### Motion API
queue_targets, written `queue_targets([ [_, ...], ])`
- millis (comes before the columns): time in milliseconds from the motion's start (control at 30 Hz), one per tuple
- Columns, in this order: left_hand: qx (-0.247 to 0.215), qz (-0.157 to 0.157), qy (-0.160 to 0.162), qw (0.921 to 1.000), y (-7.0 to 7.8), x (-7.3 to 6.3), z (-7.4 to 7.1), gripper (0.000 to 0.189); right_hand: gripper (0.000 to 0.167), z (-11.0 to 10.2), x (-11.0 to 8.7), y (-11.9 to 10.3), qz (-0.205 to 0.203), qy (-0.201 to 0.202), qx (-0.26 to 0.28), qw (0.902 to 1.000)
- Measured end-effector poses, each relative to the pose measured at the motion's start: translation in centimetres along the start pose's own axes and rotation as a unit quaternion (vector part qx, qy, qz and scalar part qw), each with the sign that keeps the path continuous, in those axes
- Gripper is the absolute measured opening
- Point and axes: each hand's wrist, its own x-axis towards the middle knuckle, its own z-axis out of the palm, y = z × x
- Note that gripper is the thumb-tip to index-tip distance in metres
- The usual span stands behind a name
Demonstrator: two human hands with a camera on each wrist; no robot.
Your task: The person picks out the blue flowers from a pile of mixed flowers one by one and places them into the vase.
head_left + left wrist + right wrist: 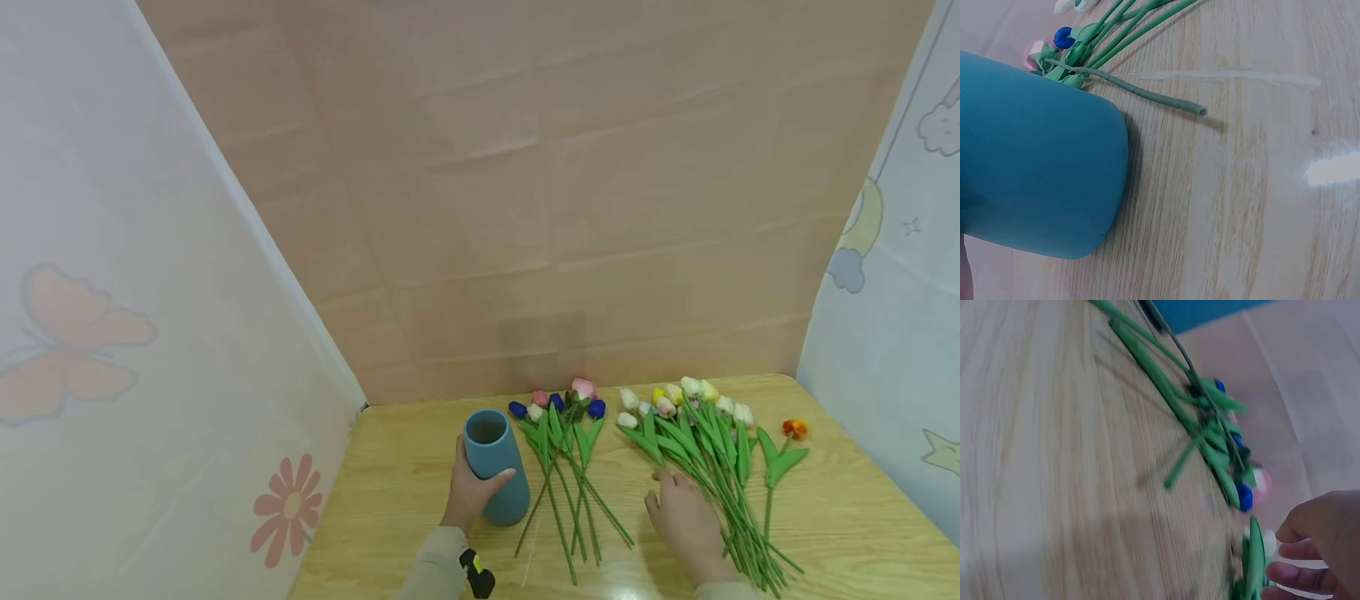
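Note:
My left hand [468, 490] grips a tall blue vase [507, 482] from its left side, thumb across the front. The vase's round mouth faces up towards me. In the left wrist view the lower part of the vase [1041, 156] stands out over the wood. My right hand [686, 529] hovers at the left edge of a big bunch of white, yellow and pale pink artificial tulips [693, 442], fingers loosely bent. Its fingers [1300, 575] show nothing between them in the right wrist view, with green leaves [1252, 559] close by.
Between vase and right hand lies a smaller group of blue, pink and white flowers [555, 450], stems crossed towards me. A single orange flower [795, 428] lies at the far right of the wooden table [390, 500]. Cloth walls stand behind and on both sides.

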Motion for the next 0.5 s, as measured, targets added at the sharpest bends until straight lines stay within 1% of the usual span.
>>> queue_targets([
  [100, -0.004, 0.001, 0.0, 1.0, 0.2, -0.1, -0.1, 0.087, 0.025, 1.1, 0.6, -2.3, -0.026, -0.018, 0.003, 0.9995],
  [233, -0.002, 0.001, 0.003, 1.0, 0.4, -0.1, -0.1, 0.088, 0.016, 2.8, 1.2, -5.9, -0.086, -0.022, 0.003, 0.996],
  [367, 0.004, -0.002, 0.003, 1.0, 0.4, -0.2, 0.0, 0.09, 0.017, 4.3, 1.2, -8.7, -0.162, -0.016, 0.01, 0.9865],
  [467, 0.007, -0.003, 0.002, 1.0, 0.3, -0.2, 0.0, 0.09, 0.02, 5.6, 1.3, -9.8, -0.214, -0.016, 0.019, 0.9764],
  [500, 0.007, -0.001, 0.002, 1.0, 0.3, -0.2, 0.0, 0.09, 0.021, 6.1, 1.3, -10.0, -0.225, -0.02, 0.021, 0.9739],
])
